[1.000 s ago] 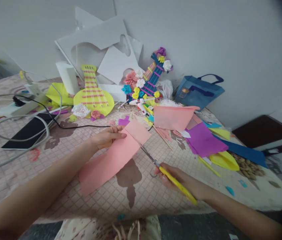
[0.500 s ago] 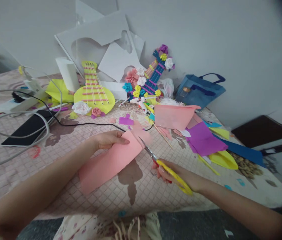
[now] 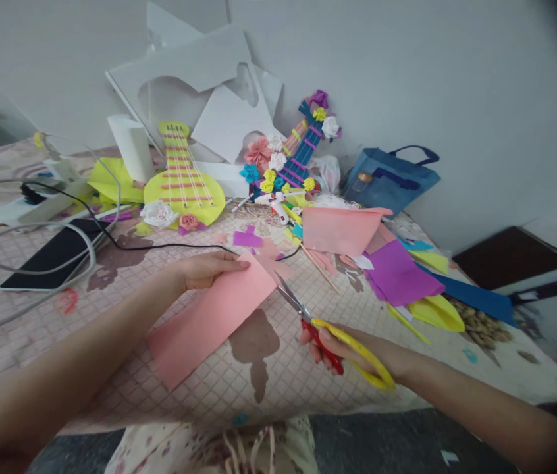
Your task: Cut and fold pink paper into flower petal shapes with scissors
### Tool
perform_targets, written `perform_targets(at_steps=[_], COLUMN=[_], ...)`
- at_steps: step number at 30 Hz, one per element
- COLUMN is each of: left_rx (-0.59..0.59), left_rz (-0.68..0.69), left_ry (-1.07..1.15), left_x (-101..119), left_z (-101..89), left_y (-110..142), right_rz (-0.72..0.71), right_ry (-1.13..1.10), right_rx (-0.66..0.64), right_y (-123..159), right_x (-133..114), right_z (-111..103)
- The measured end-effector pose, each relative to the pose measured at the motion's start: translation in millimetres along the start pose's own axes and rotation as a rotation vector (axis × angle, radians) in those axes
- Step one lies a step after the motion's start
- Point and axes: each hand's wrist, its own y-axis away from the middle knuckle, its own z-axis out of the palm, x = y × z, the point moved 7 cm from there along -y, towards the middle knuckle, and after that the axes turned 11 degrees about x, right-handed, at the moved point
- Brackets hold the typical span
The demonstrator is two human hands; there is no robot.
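A long strip of pink paper slants over the tablecloth, its upper end pinched between the thumb and fingers of my left hand. My right hand grips a pair of scissors with one yellow and one red handle. The blades point up and left, slightly apart, with their tips by the strip's right end. Beneath and behind that end lie pink paper scraps. A purple scrap sits just beyond.
Behind stand a yellow paper guitar, a blue flower-covered guitar and a glue gun. Folded pink paper, purple paper and a blue bag are to the right. A black cable crosses behind my left hand; a black tablet-like slab lies left.
The scissors' handles have spread further apart and the blades have opened a little. My left hand and the pink strip have shifted slightly left.
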Motion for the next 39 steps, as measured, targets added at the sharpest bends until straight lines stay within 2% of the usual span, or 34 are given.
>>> perform_targets(at_steps=[8,12,16,20,24,27,32,39], left_rx=[-0.028,-0.015,-0.01,-0.043,-0.032,-0.043,-0.04,-0.079], left_rz=[-0.029,-0.044,-0.056,-0.099,-0.137,-0.175,-0.181,-0.229], left_ry=[0.04,0.032,0.005,-0.055,-0.077,-0.089,-0.077,-0.038], left_x=[-1,9,17,7,-8,-16,-19,-30], left_z=[0.7,4.6,8.0,6.0,-2.0,-2.5,2.3,6.0], left_y=[5,22,45,58,59,59,62,66], right_rz=[0.011,-0.008,-0.069,-0.038,-0.057,-0.087,-0.058,-0.071], right_ry=[-0.054,-0.099,-0.228,-0.362,-0.319,-0.274,-0.286,-0.283], right_rx=[-0.02,-0.037,-0.044,-0.064,-0.057,-0.019,0.019,0.067], right_y=[3,6,18,32,38,38,39,41], right_x=[3,-7,-13,-8,-3,2,16,26], right_z=[2,9,25,52,73,79,88,92])
